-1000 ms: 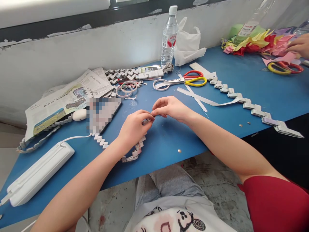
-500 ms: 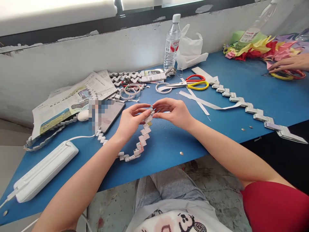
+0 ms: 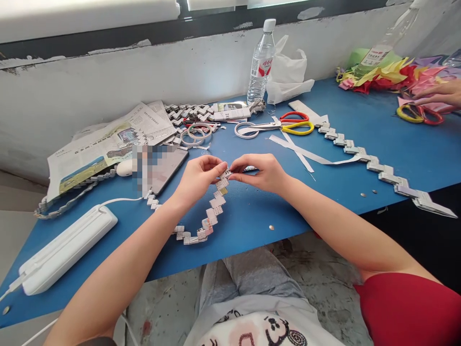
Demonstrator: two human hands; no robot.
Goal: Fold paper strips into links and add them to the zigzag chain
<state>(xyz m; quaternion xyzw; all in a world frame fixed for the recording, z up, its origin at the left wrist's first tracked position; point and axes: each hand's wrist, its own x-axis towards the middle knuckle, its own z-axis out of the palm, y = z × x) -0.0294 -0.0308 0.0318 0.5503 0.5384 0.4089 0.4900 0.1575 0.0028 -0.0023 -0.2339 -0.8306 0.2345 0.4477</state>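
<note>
A zigzag chain of folded newspaper strips hangs in a curve from my fingers, its lower bend near the table's front. My left hand is closed on the chain's upper end, thumb and fingers pinching the last links. At the same end, the thumb and fingertips of my right hand come together. A bit of printed paper shows under the right hand's fingers; whether it joins the chain is hidden. Part of the chain passes behind my left forearm toward a phone-like tablet.
Red-and-yellow scissors, tape rolls and paper strips lie beyond my hands. Another chain runs along the right. A water bottle, newspapers and a white power strip surround the area. A co-worker's hand is at far right.
My right fingertips have closed in on the chain's end, and my left fingers have curled in more. The co-worker's scissors at far right have shifted left. The view has moved slightly.
</note>
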